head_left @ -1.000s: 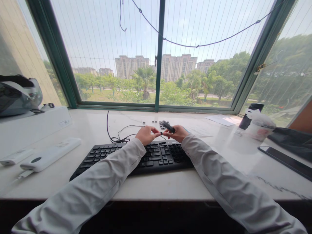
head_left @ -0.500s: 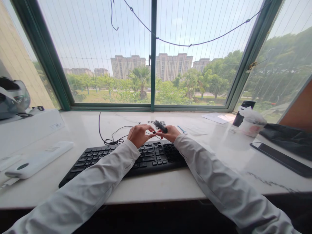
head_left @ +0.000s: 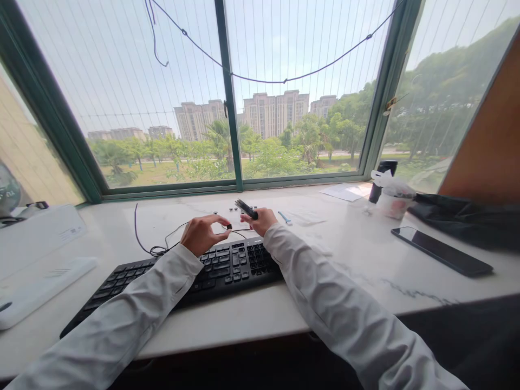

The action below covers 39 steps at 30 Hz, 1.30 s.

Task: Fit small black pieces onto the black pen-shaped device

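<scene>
Keyboard (head_left: 225, 279) as landmark: lies aslant on the worktop (head_left: 353, 276), left end nearer the front edge, both forearms reaching across or past it, which leaves the hands working just beyond its back edge. Left hand (head_left: 200, 235) above that back edge, thumb and fingertip pinched on a small black keycap (head_left: 229, 227); a tip grip, probably because the piece is too small for the palm and its faces need to stay exposed. Right hand (head_left: 265, 220) behind the keyboard's right part, fingers closed round a dark brush (head_left: 246, 209), bristles pointing up and leftward, away from the palm, presumably so they stay free. Brush and keycap apart, a gap between the two hands. Number-pad end of the keyboard looks partly bare of caps, too small to be sure. Loose keycaps (head_left: 231, 209) on the worktop behind the keyboard, beyond the hands; set there, I judge, to be out of the way yet within reach. Thin blue tool (head_left: 285, 218) behind the keyboard's right end, untouched, seemingly laid aside because both hands are occupied. Cable (head_left: 157, 251) bunched behind the keyboard's left half, likely to keep it off the keys. Phone (head_left: 442, 251) flat, well to the keyboard's right.
</scene>
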Tool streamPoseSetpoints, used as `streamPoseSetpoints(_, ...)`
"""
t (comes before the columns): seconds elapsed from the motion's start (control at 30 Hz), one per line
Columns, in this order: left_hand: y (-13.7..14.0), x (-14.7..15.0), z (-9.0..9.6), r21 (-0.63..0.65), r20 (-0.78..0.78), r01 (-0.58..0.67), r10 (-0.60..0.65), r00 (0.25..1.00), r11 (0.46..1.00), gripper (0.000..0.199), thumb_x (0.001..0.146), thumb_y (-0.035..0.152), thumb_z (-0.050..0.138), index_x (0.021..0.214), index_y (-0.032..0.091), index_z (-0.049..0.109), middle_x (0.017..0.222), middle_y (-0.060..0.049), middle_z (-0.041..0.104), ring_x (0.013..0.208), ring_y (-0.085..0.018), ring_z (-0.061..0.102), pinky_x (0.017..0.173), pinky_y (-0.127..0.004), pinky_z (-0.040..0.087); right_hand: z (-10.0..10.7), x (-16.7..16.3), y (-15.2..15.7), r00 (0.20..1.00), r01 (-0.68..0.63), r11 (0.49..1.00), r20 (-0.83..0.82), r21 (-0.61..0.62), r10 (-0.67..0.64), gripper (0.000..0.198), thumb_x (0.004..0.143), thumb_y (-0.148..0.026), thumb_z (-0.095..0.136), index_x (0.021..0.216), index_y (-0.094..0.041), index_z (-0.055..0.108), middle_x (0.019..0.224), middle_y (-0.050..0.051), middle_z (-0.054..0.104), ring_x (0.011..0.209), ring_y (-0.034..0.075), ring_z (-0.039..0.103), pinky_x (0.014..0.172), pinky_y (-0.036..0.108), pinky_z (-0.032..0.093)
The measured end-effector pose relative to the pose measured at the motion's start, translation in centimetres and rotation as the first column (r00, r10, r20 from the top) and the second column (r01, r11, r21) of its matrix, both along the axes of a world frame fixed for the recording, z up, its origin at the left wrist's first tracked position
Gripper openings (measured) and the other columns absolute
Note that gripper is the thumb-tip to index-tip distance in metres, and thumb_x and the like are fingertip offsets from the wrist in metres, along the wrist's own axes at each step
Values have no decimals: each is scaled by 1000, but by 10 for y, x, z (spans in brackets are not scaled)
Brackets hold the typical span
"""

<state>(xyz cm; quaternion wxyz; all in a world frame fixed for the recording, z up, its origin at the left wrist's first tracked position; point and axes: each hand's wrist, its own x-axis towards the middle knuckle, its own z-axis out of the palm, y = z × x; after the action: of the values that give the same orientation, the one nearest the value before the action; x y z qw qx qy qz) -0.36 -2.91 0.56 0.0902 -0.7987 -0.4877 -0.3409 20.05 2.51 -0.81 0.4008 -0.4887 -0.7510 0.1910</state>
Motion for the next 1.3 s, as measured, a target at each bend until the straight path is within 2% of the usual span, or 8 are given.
streamPoseSetpoints(0.13, 14, -14, 7, -45, -20, -29, 28, 999, 999, 22, 74, 43, 62, 86, 28, 71, 90, 4, 72, 70, -16, 65, 72, -26, 47, 6, 22, 12, 959, 284, 959, 9, 15, -284, 35, 80, -52, 54, 87, -25, 75, 75, 7, 70, 75, 21, 64, 65, 28, 42)
streamPoseSetpoints(0.2, 31, -23, 12, -63, -95, -46, 40, 995, 997, 21, 73, 43, 62, 85, 28, 71, 89, 4, 72, 79, -18, 65, 75, -26, 46, 6, 31, 15, 930, 361, 932, 64, 25, -361, 35, 81, -50, 52, 90, -25, 74, 82, 9, 71, 79, 23, 64, 68, 30, 43)
streamPoseSetpoints(0.27, 52, -30, 19, -97, -192, -62, 42, 981, 993, 21, 71, 43, 64, 84, 29, 71, 86, 4, 72, 78, -18, 65, 76, -26, 45, 4, 35, 15, 904, 402, 915, 138, 43, -404, 35, 81, -49, 51, 94, -26, 73, 88, 11, 70, 81, 24, 64, 70, 32, 44)
streamPoseSetpoints(0.47, 125, -29, 31, -218, -365, -152, 64, 929, 964, 25, 72, 45, 61, 88, 28, 71, 90, 3, 72, 81, -17, 64, 73, -22, 42, 0, 33, 10, 853, 390, 917, 342, 87, -395, 34, 81, -45, 51, 98, -23, 70, 93, 12, 68, 85, 25, 64, 73, 34, 46)
streamPoseSetpoints(0.57, 154, -16, 28, -283, -467, -207, 54, 883, 937, 26, 73, 46, 60, 91, 30, 70, 97, 4, 71, 87, -16, 63, 76, -22, 43, 2, 33, 8, 828, 403, 910, 383, 104, -410, 33, 81, -45, 49, 98, -25, 69, 93, 10, 68, 85, 25, 64, 72, 34, 47)
streamPoseSetpoints(0.7, 179, 2, 15, -285, -522, -231, 52, 852, 930, 27, 77, 46, 58, 97, 32, 69, 103, 4, 70, 93, -16, 62, 81, -22, 43, 5, 34, 5, 802, 417, 902, 420, 115, -424, 34, 82, -44, 46, 100, -26, 68, 93, 10, 68, 86, 26, 65, 72, 36, 48)
streamPoseSetpoints(0.97, 202, 18, -8, -261, -524, -251, 82, 848, 932, 25, 75, 44, 59, 92, 31, 71, 101, 1, 70, 92, -19, 62, 81, -26, 44, 10, 29, -3, 788, 387, 913, 467, 131, -401, 31, 82, -39, 46, 99, -24, 67, 94, 10, 68, 87, 25, 65, 73, 35, 47)
streamPoseSetpoints(1.3, 208, 18, -15, -261, -512, -296, 128, 849, 919, 26, 75, 43, 59, 94, 30, 71, 103, -1, 70, 92, -19, 62, 79, -25, 45, 8, 29, -2, 786, 374, 916, 474, 147, -397, 31, 81, -41, 46, 96, -24, 68, 91, 10, 68, 84, 26, 65, 70, 36, 48)
